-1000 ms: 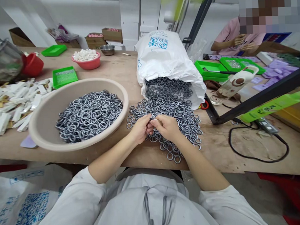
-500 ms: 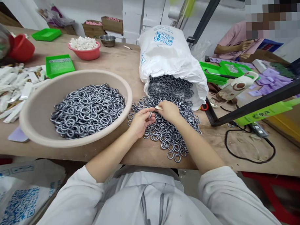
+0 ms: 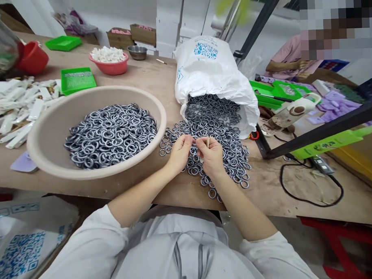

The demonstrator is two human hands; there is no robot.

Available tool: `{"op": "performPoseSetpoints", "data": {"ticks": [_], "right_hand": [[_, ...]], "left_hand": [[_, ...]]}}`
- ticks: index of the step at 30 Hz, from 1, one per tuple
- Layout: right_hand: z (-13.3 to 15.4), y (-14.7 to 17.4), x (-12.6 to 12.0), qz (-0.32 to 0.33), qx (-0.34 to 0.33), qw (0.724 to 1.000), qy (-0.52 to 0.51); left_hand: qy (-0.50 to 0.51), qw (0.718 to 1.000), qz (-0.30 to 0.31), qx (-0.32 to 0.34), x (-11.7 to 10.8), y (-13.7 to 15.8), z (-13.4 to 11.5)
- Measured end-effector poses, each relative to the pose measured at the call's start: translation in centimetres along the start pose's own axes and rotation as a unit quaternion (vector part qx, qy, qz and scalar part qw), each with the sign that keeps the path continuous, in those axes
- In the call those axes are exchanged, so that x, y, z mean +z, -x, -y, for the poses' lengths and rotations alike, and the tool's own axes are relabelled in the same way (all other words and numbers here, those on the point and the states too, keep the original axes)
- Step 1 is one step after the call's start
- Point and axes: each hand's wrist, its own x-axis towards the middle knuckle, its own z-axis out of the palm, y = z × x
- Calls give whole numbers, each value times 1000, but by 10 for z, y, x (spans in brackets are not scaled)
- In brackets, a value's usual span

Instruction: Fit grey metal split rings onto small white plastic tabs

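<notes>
My left hand [image 3: 181, 154] is closed in a pinch over the pile, its fingertips against those of my right hand. A dark sliver of a grey ring seems to show between the fingertips; the fingers hide most of it. My right hand [image 3: 213, 155] is closed around a thin cream-coloured stick-like tool [image 3: 208, 141], its end jutting up past the thumb. Beneath both hands lies a heap of loose grey rings [image 3: 232, 150], spilling from the mouth of a white woven sack [image 3: 212, 75]. To the left stands a wide beige basin [image 3: 49, 162], holding many similar rings.
White strips [image 3: 16, 102] are piled at far left beside a green tray [image 3: 89, 80]. A red bowl [image 3: 116, 68] of white pieces and a metal bowl [image 3: 138, 53] stand behind. A black metal frame [image 3: 314, 131], a cable [image 3: 298, 204] and a co-worker [image 3: 289, 56] are on the right.
My right hand has turned palm-inward and dropped slightly, so the tool now points up. My left fingers have closed over the ring that showed on them before. The view has shifted slightly.
</notes>
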Motion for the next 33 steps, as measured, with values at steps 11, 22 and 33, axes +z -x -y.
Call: {"op": "performPoseSetpoints", "data": {"ticks": [11,22,33], "right_hand": [[-1,-4,-9,95,-63,993,41],[14,5,-25,134,-257,866,407],[9,11,-18,132,-288,817,482]], "left_hand": [[76,992,35,-91,3,2,-4],[140,976,-3,-166,2,3,-9],[150,972,-20,-178,3,5,-7]]}}
